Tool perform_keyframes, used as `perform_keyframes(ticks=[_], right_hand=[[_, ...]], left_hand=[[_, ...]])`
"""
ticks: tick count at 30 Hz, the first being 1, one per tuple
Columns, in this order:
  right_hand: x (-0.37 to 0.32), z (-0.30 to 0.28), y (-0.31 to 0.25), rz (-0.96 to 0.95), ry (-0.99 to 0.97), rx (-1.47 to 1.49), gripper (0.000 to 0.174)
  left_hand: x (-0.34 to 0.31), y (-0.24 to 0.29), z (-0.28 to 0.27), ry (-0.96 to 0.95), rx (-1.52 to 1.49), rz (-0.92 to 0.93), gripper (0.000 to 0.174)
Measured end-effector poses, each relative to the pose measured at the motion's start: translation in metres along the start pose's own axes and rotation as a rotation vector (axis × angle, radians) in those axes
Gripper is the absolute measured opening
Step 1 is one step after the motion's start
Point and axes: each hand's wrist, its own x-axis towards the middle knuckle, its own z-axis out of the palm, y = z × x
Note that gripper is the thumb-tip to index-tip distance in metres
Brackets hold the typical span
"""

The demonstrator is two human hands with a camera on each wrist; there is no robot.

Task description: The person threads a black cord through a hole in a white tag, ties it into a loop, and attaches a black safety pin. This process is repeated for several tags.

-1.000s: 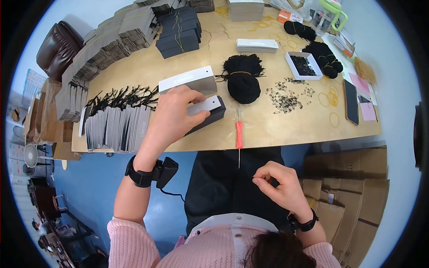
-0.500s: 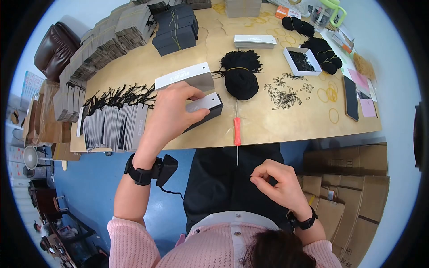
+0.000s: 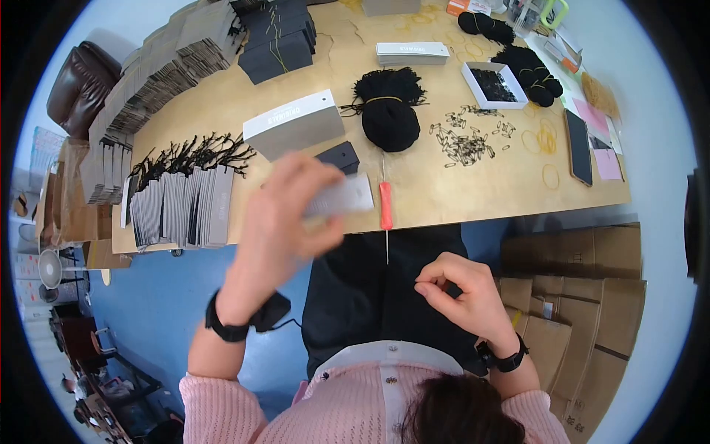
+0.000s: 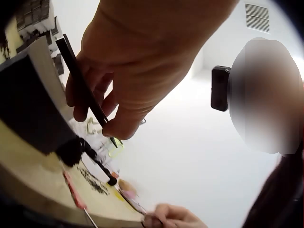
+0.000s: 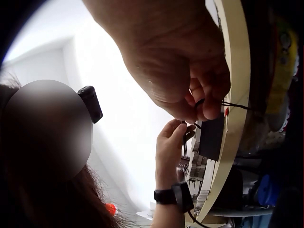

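Between the thumb and fingers of the left hand (image 3: 285, 214), a pale card (image 3: 342, 196) is grasped and held off the table (image 3: 436, 196), near its front edge. A small hole is seen near the card's outer end; the hand and card are blurred in the head view. In the left wrist view, the card is seen edge-on, dark and slanted, with the thumb pressed at its lower end; two thin layers can be made out at the top, but whether they are separate cards cannot be told.

Just beyond the held card, a dark block of cards (image 3: 340, 157) is laid on the table, and beyond that a pale printed stack (image 3: 292, 126) is stood. To the left of the left hand, a row of pale cards (image 3: 185, 207) is lined up, with black cords (image 3: 192, 159) spread behind it.

Over the lap (image 3: 414, 318), the right hand (image 3: 462, 292) is kept with its fingers curled, and a thin black cord (image 5: 235, 105) is pinched at the fingertips. Ahead of it, a red-handled tool (image 3: 385, 206) is laid with its metal shaft projecting past the table edge. Farther ahead, a tied black bundle (image 3: 390, 124) and scattered small black pins (image 3: 466, 140) are seen.
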Motion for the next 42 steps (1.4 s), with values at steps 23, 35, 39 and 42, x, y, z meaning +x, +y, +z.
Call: perform_keyframes(ticks=[23, 35, 39, 42], right_hand=[[0.002, 0.025, 0.011, -0.002, -0.007, -0.069, 0.008], [0.004, 0.025, 0.013, 0.012, 0.0, -0.08, 0.009], [0.004, 0.031, 0.019, -0.03, 0.032, -0.118, 0.01], [0.007, 0.036, 0.025, 0.004, 0.085, -0.144, 0.01]], left_hand=[[-0.104, 0.006, 0.106, 0.21, -0.26, -0.017, 0.044], [-0.107, 0.002, 0.114, 0.227, -0.261, 0.016, 0.044], [-0.104, 0.003, 0.114, 0.225, -0.279, -0.011, 0.046], [-0.099, 0.001, 0.121, 0.226, -0.316, -0.02, 0.044]])
